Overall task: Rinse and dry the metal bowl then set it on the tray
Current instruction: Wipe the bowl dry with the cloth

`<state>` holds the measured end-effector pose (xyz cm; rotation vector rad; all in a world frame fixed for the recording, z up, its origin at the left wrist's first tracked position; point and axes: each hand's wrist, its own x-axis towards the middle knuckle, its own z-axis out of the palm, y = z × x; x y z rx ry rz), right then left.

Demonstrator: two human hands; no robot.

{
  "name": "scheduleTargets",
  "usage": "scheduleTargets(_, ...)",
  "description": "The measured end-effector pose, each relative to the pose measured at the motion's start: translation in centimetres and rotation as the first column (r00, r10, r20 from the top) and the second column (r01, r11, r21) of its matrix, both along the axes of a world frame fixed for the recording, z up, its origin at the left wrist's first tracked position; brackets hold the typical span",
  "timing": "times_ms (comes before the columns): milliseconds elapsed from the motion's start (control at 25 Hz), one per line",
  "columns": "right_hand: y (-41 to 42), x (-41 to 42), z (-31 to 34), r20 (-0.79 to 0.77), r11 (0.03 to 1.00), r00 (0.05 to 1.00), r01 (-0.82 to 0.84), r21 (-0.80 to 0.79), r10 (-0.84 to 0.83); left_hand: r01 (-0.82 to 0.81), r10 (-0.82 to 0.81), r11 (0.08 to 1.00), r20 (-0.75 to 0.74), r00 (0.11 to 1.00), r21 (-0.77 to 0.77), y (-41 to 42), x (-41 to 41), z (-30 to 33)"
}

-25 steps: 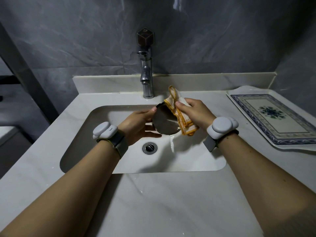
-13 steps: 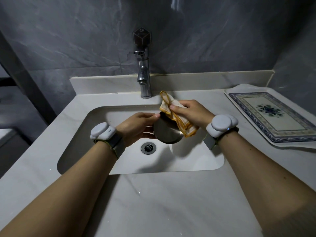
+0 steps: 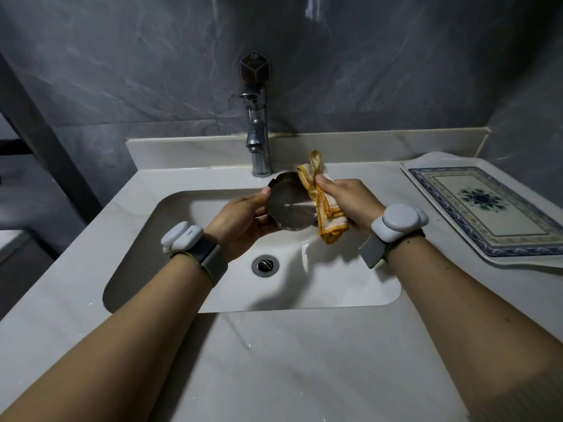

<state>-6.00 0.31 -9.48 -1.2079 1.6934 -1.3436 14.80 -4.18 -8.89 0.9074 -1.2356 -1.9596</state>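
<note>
A small metal bowl [image 3: 288, 202] hangs tilted over the sink, its shiny underside turned toward me. My left hand [image 3: 242, 220] grips its left rim, thumb on top. My right hand [image 3: 345, 205] holds a white cloth with orange edging [image 3: 323, 205] and presses it against the bowl's right side. The patterned blue-and-white tray [image 3: 451, 205] lies on the counter at the right with nothing on it.
The white sink basin [image 3: 350, 284] with its drain [image 3: 265, 265] lies under the hands. A chrome faucet [image 3: 257, 138] stands behind the bowl, with no water running. The marble counter [image 3: 274, 360] stretches in front. A grey wall closes the back.
The bowl has turned in my left hand and sits a little higher, nearer the faucet. My right hand has slid the cloth along the bowl's right side.
</note>
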Motion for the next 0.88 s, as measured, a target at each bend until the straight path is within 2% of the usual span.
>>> scheduleTargets(160,0.15,0.0,-0.35,-0.037,0.999,0.999,-0.035,0.014,0.035,0.01,-0.002,0.996,0.09,0.996,-0.084,-0.1,-0.06,-0.1)
scheduleTargets(360,0.54,0.09,0.0,-0.18,0.989,0.974,-0.145,-0.043,0.135,0.107,-0.088,0.989,0.172,0.981,-0.102,0.23,-0.22,-0.23)
scheduleTargets(520,0.31,0.39,-0.28,-0.332,0.986,0.932,-0.163,-0.029,0.144,0.182,-0.143,0.973,0.252,0.957,-0.139,0.31,-0.3,-0.61)
scheduleTargets(640,0.35,0.33,-0.1,-0.29,0.986,0.949,-0.151,-0.065,0.126,0.15,-0.124,0.981,0.203,0.971,-0.12,0.25,-0.4,-0.55)
scheduleTargets(880,0.45,0.29,0.35,-0.077,0.994,0.996,-0.043,-0.098,0.035,0.042,-0.042,0.999,0.003,0.999,0.02,0.0,-0.19,-0.22)
